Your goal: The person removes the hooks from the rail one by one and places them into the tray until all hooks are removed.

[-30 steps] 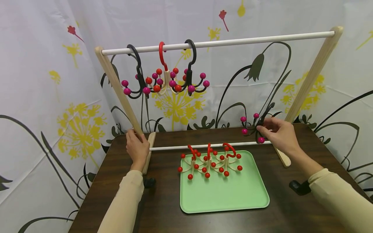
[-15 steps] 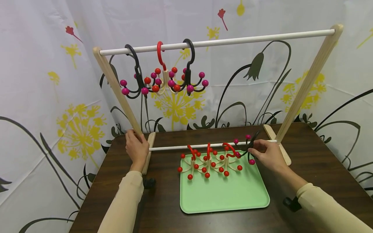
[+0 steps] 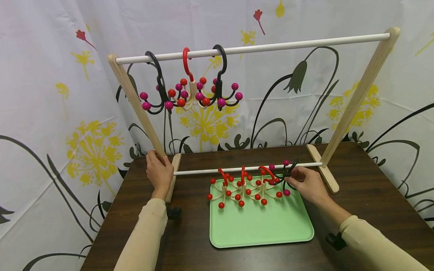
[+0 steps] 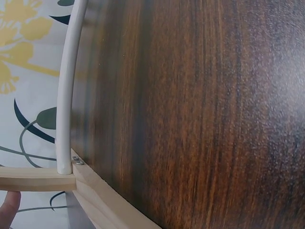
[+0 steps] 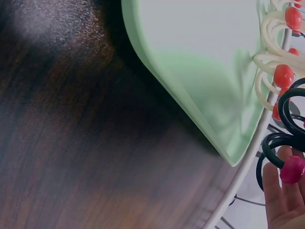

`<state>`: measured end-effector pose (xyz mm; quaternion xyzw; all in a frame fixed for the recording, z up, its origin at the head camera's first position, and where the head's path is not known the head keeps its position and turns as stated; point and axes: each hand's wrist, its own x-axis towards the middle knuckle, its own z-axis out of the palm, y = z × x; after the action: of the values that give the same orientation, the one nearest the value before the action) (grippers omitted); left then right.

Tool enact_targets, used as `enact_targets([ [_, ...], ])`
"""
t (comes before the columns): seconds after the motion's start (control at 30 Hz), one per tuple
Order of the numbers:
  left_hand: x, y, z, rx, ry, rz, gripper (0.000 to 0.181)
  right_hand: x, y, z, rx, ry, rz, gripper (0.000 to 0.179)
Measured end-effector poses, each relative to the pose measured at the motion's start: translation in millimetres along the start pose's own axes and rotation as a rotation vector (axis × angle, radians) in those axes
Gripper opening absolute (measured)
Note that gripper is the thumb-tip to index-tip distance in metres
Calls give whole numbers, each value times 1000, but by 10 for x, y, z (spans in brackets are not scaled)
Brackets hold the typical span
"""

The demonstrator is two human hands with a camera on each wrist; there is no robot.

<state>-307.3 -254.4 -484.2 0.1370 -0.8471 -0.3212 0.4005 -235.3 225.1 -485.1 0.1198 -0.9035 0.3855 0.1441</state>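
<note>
Black hanger (image 3: 288, 172), pinched by right hand (image 3: 307, 184), has moved beside the red-hooked hangers (image 3: 243, 188) on the tray (image 3: 261, 229); left hand (image 3: 160, 174) grips rack post (image 3: 146, 124).

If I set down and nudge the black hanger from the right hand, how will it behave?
Probably stiff: prongs on the black hanger splay without drooping as the right hand grips its stem. Likely rocks rather than rolls, given that spread. May snag the nearest red-hooked hanger.

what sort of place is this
Probably a staged indoor workspace: a rack with hangers stands on a dark table, and a flowered cloth hangs behind like a backdrop.
</note>
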Motion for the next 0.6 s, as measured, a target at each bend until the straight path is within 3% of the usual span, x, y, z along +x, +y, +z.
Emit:
enact_targets([
  [0.6, 5, -1, -14, 3, -7, -17, 26, -83, -4, 188, -49, -53, 48, 25],
])
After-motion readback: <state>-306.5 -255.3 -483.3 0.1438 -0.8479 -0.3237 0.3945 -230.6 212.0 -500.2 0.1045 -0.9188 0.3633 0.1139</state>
